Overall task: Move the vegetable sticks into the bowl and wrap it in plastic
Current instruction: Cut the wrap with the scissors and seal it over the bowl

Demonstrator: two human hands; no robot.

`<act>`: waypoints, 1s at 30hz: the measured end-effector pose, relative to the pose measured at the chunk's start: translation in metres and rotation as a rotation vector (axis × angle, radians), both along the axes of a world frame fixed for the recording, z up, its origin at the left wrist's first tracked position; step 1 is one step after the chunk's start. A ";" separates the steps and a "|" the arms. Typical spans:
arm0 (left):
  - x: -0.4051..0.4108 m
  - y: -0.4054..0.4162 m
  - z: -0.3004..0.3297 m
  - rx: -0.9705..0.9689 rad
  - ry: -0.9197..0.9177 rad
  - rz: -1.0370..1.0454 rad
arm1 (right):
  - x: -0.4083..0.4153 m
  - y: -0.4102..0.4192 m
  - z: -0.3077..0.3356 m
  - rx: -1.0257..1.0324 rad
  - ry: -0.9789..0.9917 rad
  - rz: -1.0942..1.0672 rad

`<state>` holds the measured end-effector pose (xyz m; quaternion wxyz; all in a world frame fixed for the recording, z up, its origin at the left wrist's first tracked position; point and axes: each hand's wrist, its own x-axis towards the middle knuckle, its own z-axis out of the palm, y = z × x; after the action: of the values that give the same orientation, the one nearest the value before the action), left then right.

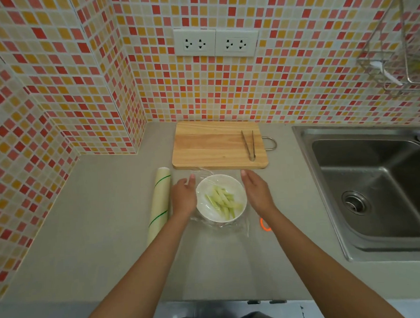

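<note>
We see the white bowl (220,198) of vegetable sticks (223,201) on the bench (105,229), under clear plastic wrap (235,227). The left hand (183,196) and right hand (257,192) flank it, fingers extended and grasping nothing. The roll (159,203) lies left; tongs (249,144) rest on the far cutting board (213,145).

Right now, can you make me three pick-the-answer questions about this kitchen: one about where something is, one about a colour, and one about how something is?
1. Where are the metal tongs?
A. on the wooden cutting board
B. in the steel sink
C. in the bowl

2. What colour is the round bowl holding the pale green vegetable sticks?
A. red
B. white
C. black

3. How is the bowl?
A. upside down
B. bare
C. covered with clear plastic wrap

Answers: 1 A, they lie on the board's right side. 2 B, its rim is white. 3 C, shiny film spreads over and around it.
</note>
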<state>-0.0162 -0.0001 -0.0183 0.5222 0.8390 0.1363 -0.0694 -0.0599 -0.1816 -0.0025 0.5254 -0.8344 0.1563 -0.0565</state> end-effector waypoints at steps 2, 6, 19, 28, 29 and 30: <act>0.005 -0.009 -0.006 -0.030 0.057 -0.012 | 0.007 0.008 -0.003 0.081 0.045 0.034; 0.007 -0.018 -0.016 -0.043 0.032 0.047 | 0.004 0.005 -0.015 0.046 0.031 -0.044; 0.001 -0.027 -0.032 0.059 -0.190 -0.010 | 0.026 0.003 -0.036 0.027 -0.023 0.144; 0.001 -0.022 -0.030 0.166 -0.250 -0.065 | 0.030 -0.008 -0.043 0.135 0.001 0.158; 0.001 -0.021 -0.030 0.175 -0.255 -0.069 | 0.030 -0.009 -0.044 0.145 0.003 0.152; 0.001 -0.021 -0.030 0.181 -0.256 -0.075 | 0.029 -0.009 -0.045 0.158 0.000 0.144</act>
<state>-0.0147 -0.0210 -0.0488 0.4547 0.8891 0.0431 0.0312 -0.0310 -0.1911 -0.0474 0.5923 -0.7995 0.1000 -0.0059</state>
